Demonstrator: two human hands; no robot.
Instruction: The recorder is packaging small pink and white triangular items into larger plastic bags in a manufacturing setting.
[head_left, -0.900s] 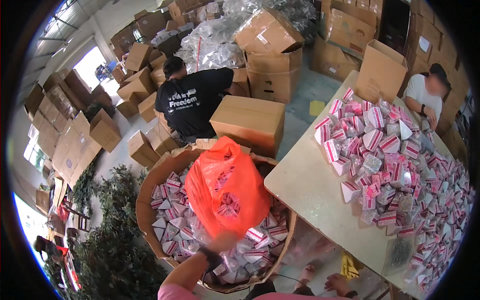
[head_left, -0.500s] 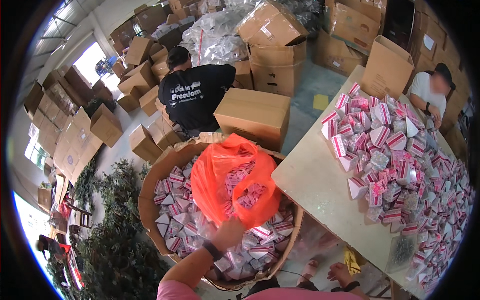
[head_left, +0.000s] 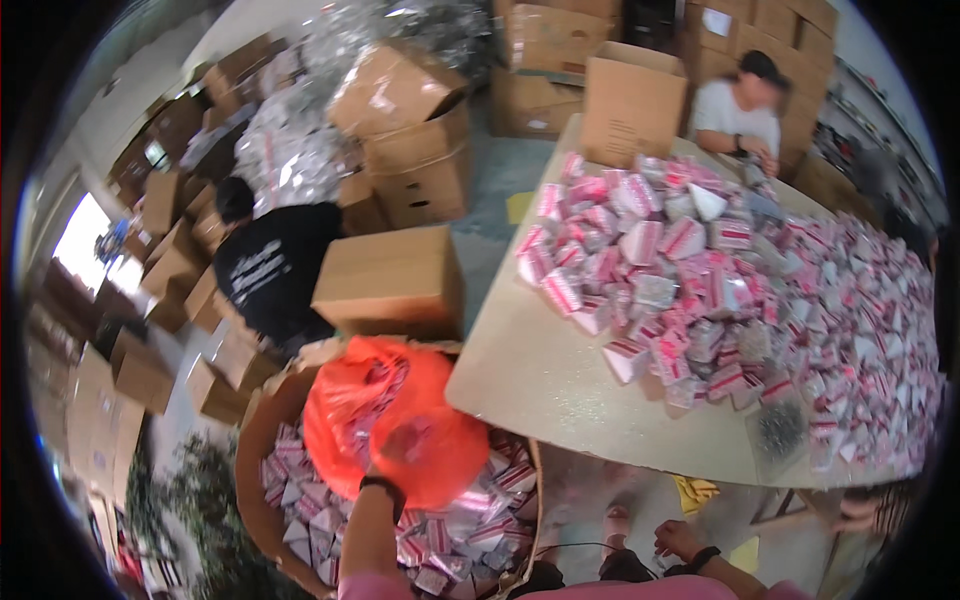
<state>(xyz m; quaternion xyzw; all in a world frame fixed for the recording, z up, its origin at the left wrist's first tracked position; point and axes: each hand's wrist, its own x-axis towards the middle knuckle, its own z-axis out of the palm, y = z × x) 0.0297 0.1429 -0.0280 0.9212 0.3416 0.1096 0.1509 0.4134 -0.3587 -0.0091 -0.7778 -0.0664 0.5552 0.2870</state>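
Observation:
An orange plastic bag [head_left: 345, 425] holding small pink pieces rests on top of packets in a large open carton [head_left: 258, 440]. My left hand [head_left: 405, 443] reaches into the bag's opening; its fingers are blurred and partly covered by the orange film. Around the bag lie many triangular white-and-pink packets [head_left: 455, 535] in clear wrapping. Away from the carton, below the table's edge, my right hand [head_left: 680, 540] hangs with its fingers loosely bent and apart, holding nothing.
A pale table [head_left: 530, 375] at the right bears a big heap of similar packets [head_left: 700, 270] and an open carton [head_left: 632, 105]. A closed carton [head_left: 390, 280] stands beyond mine. One person in black [head_left: 275, 265] bends at the left; another in white [head_left: 735, 115] sits across the table.
The view has swung to the right, so the scene sits further left. My left hand has gone from the bag's near edge into its opening. My right hand still hangs free.

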